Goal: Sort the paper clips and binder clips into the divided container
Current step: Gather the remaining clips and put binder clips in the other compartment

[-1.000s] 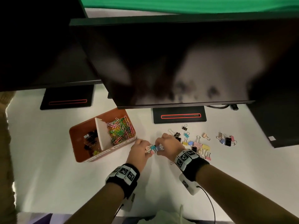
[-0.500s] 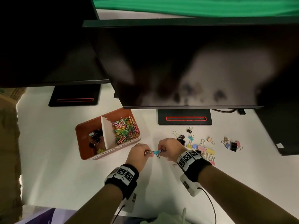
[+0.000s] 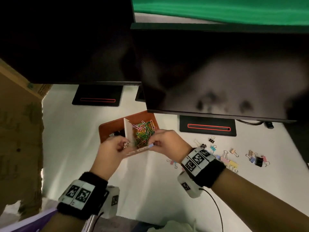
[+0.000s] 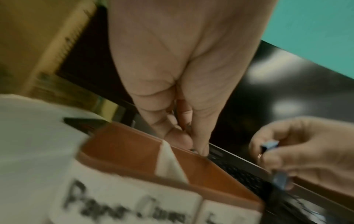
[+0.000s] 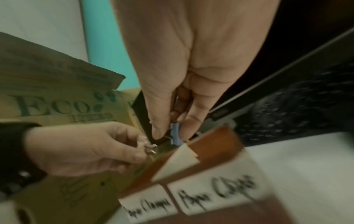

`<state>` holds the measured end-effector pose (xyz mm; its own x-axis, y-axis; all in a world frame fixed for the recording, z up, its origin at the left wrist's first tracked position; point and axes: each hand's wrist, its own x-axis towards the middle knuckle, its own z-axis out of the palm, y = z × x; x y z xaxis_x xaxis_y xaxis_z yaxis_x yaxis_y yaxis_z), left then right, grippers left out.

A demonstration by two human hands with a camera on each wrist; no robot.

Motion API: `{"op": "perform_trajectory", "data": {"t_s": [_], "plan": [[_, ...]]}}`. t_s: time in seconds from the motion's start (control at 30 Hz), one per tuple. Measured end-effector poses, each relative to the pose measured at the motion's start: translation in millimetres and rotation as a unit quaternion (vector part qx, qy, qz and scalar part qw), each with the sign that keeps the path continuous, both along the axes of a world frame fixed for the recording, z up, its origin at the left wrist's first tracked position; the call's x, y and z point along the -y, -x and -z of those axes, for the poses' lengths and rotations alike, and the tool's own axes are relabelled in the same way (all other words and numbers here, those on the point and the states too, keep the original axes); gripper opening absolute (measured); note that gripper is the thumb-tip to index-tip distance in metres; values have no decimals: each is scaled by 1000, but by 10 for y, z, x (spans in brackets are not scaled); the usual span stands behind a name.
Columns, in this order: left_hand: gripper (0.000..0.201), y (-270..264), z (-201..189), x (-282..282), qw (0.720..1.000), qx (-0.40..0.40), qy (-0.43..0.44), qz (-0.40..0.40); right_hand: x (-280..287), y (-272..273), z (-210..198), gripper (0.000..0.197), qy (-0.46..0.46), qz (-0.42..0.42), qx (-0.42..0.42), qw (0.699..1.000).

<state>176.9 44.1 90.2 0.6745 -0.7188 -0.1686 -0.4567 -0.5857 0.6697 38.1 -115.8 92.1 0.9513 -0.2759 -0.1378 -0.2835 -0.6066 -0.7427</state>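
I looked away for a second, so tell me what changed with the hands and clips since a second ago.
Both hands left the table and came over the container. The right hand pinches a blue binder clip above the near wall; the left hand pinches a small metal clip. Container and loose clips stayed put.

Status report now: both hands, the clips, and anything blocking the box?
Left hand pinches a metal clip; right hand pinches a blue binder clip. Both above the box front edge. Nothing blocking; more binder clips wait on the table.
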Motion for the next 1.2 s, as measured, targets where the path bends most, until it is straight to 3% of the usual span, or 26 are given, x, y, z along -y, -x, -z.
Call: {"op": "perform_trajectory", "data": {"t_s": [0.13, 0.2, 0.27, 0.37, 0.5, 0.63, 0.77, 0.9, 1.07, 1.2], "plan": [[24, -390, -40, -110, 994, -38, -28, -97, -332, -687, -123, 12, -21, 14, 42, 999], [35, -471, -48, -115, 991, -91, -41, -87, -439, -904, -114, 25, -41, 27, 18, 999], [44, -506, -62, -119, 994, -70, -79, -38, -465, -945, -106, 43, -43, 33, -9, 999], [52, -447, -132, -92, 996, 2, -93, -11, -343, -678, -111, 44, 0, 53, -1, 999], [41, -92, -202, 75, 996, -37, -15, 79, 52, 54, 64, 37, 37, 150, 4, 988], [37, 380, -4, 356, 967, -63, -31, 247, 475, 797, 318, 49, 99, 194, -127, 968], [48, 823, 395, 600, 938, -63, -71, 334, 642, 1173, 453, 59, 88, 178, -245, 949], [62, 1065, 771, 681, 923, -20, -145, 355, 608, 1227, 616, 56, 75, 142, -281, 946], [41, 1118, 966, 641, 935, 14, -114, 334, 527, 1184, 798, 41, 71, 156, -261, 950], [34, 1102, 986, 643, 951, -30, -85, 296, 497, 1129, 816, 30, 57, 134, -240, 960]]}}
